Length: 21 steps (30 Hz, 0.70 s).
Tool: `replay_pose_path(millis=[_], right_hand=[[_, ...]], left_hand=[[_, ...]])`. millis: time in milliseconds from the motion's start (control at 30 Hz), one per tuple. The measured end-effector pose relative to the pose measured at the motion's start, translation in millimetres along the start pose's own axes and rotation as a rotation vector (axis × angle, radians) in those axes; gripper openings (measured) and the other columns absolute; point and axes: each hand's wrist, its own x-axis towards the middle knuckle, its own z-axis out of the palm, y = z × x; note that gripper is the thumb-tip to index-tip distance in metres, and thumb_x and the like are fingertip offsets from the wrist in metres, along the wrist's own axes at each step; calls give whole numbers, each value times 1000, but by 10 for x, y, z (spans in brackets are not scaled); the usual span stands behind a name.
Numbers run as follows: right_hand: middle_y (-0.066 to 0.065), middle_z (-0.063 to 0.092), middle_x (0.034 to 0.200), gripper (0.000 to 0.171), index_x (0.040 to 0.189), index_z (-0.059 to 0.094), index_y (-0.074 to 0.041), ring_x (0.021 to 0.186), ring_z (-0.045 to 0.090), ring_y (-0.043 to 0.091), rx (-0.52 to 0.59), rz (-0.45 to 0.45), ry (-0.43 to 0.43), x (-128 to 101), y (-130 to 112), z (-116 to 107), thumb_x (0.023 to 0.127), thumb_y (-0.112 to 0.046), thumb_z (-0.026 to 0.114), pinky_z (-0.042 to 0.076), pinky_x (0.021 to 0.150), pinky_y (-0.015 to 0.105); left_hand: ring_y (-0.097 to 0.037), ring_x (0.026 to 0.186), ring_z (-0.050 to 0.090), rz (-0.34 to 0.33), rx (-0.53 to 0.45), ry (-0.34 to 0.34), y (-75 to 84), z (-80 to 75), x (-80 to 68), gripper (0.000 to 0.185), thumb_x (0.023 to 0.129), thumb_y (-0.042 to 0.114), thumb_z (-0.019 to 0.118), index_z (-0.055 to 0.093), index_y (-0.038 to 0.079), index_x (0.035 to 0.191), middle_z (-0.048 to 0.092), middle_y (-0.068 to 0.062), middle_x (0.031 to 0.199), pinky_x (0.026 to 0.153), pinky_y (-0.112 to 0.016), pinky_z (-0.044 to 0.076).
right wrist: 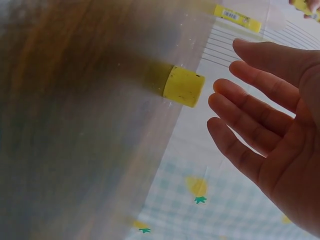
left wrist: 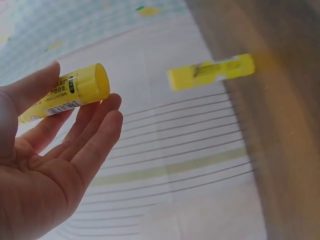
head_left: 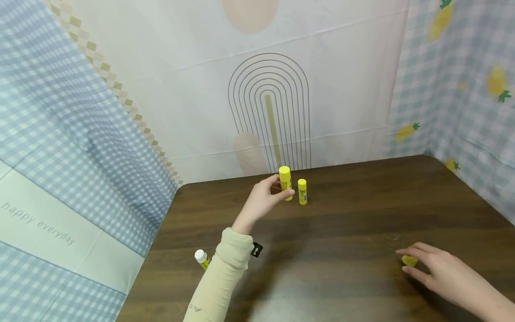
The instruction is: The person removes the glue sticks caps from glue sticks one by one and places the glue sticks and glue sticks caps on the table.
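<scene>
Nearest the head camera, the right hand lies flat-fingered over a small yellow cap on the worktop. Farther back, the left hand pinches an upright glue stick, cap up, beside a second standing stick. Only the head view shows a white-capped stick near the sleeve.

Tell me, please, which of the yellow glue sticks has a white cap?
The glue stick near the table's left front edge, beside the left sleeve; it lies apart, while the two at the back have yellow caps.
</scene>
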Motion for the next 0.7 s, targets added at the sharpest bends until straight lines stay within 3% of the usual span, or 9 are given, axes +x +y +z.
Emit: replay_pose_path(millis=[333,567,700], right_hand=[[6,69,107,33,114,73,-8,90,70,29,9,-12,34,41,0,-41,84,-18,82,57,71,50],[7,70,109,33,115,72,-8,88,70,28,27,-11,24,60,-12,-49,85,-18,81,57,70,49],[9,70,110,34,117,71,-7,88,71,28,36,-9,19,66,-30,-44,86,-18,80,57,69,49]], left_hand=[[-11,87,70,51,3,66,101,-226,-61,26,92,30,75,68,14,111,74,1,101,76,-33,56],[-10,88,69,56,40,67,124,-256,-102,27,92,30,76,69,13,112,74,1,97,77,-34,56],[-12,86,66,66,119,80,142,-250,-140,28,91,27,76,70,15,116,70,2,91,75,-32,54]])
